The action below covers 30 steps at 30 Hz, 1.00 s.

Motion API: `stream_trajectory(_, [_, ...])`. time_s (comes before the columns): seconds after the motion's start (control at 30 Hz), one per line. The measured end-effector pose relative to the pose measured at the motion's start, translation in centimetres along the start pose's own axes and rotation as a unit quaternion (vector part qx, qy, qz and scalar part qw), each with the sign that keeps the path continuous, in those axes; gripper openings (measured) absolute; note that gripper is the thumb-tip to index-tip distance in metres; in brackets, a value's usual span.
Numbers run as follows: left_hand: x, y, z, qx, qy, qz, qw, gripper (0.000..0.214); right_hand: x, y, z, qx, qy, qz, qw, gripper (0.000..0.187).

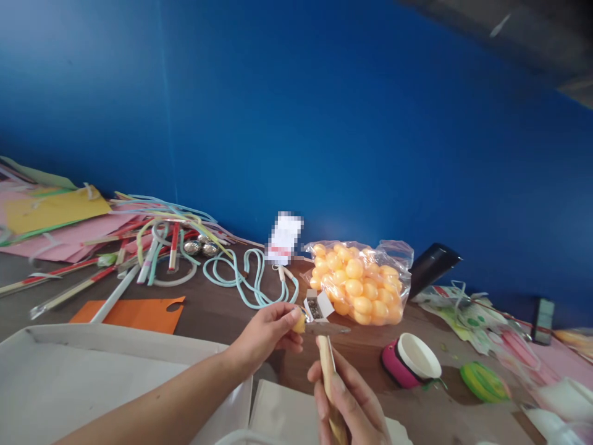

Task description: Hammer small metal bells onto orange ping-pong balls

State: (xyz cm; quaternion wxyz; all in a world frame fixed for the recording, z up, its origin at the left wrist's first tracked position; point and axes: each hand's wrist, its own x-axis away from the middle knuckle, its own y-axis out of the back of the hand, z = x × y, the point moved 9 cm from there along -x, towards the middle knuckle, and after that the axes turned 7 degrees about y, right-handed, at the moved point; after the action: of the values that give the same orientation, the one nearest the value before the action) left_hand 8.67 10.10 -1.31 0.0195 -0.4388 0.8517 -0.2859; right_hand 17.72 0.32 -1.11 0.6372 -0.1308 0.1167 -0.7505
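My left hand (269, 337) reaches forward over the brown table (217, 312), its fingers pinched on a small orange ball (299, 323). My right hand (352, 405) is lower, near the bottom edge, closed around a thin wooden-handled tool (327, 364) that points up toward the ball. Just beyond the ball stands a small open white box (317, 307) with dark bits inside. Behind that lies a clear plastic bag (359, 281) full of orange balls.
A white tray (115, 352) lies at the lower left. An orange card (139, 312), coloured straws (157, 238), pale green cord (241, 278), two silver balls (200, 248), pink and yellow paper (50, 213), tape rolls (412, 358), a green disc (482, 381) and a black cylinder (433, 264) crowd the table before a blue wall.
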Motion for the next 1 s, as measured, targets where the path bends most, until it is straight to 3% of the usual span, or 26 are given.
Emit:
stream_trajectory(0.13, [-0.02,-0.02,0.09,0.002,0.001,0.001,1.0,0.031,-0.03,0.57,0.34,-0.004,0.025,-0.029,0.999,0.042])
stream_trajectory(1.0, [-0.09,-0.03,0.16,-0.01,-0.003,-0.001,1.0,0.034,0.06,0.73,0.3,0.001,0.02,-0.047,0.999,0.041])
